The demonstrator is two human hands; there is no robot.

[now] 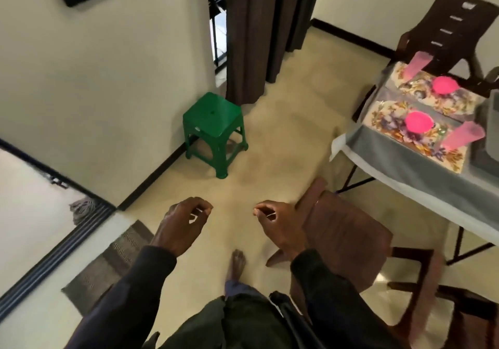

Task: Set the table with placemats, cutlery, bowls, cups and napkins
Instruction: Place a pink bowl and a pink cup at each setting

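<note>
The table [405,167] with a grey cloth stands at the right edge of view. Two floral placemats lie on it, the near placemat [388,121] and the far placemat [459,102]. Each carries a pink bowl: the near bowl [419,121], the far bowl [444,84]. A pink cup [463,134] stands by the near mat and another pink cup [417,65] by the far one. My left hand [183,224] and my right hand [278,227] hover over the floor, away from the table, fingers loosely curled and holding nothing.
A brown plastic chair [345,235] stands right of my right hand, beside the table. Another brown chair [453,29] is behind the table. A green stool [213,129] sits by the wall near dark curtains [264,32]. A doormat [113,262] lies at lower left.
</note>
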